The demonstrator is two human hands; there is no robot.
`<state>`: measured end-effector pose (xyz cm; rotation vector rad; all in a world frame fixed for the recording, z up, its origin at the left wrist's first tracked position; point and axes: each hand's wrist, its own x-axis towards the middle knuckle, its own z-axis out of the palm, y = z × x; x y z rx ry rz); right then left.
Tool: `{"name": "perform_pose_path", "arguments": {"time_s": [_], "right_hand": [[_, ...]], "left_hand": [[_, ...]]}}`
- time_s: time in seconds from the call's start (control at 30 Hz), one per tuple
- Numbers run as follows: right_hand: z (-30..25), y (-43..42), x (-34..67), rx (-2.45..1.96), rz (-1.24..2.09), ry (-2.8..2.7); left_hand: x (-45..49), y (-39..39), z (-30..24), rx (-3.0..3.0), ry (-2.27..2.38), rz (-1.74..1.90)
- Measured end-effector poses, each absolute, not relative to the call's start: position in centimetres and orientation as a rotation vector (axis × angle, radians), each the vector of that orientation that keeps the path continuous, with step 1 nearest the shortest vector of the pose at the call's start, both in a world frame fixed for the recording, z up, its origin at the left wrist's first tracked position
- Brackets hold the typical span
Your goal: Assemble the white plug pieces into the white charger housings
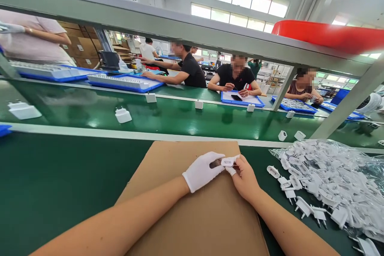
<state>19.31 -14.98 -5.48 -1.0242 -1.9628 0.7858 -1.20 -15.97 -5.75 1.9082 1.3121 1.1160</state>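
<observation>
A small white plastic plug part [227,162] with an oval recessed face is held above the cardboard sheet [192,216]. My left hand [200,171], in a white glove, curves its fingers and thumb around to the left edge of the part. On the other side my right hand [246,178] pinches the same part; white coverings show on its fingertips. To the right of my right hand lies a large heap of similar white plug parts [327,176], some with two pins showing, partly on clear plastic bagging.
Beyond the cardboard runs a green conveyor belt [174,118] with several white adapters [123,115] spaced along it. A shelf beam [168,28] crosses above, carrying a red tray [324,35]. Several co-workers sit or stand across the belt beside blue trays [258,103].
</observation>
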Motion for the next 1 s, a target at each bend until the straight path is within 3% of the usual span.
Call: {"name": "perform_pose_path", "arguments": {"time_s": [0.23, 0.43, 1.0], "right_hand": [[-6.0, -14.8, 19.1, -0.963, 0.793, -1.984], [-6.5, -14.8, 18.8, -1.006, 1.055, -1.707], [-6.3, -14.7, 18.4, -1.019, 1.167, -1.542]], "left_hand": [[-1.0, -16.4, -5.1, 1.902, 1.217, 1.126], [-1.5, -15.8, -5.6, 1.899, 1.215, 1.150], [-1.4, -16.1, -5.4, 1.988, 1.216, 1.021]]}}
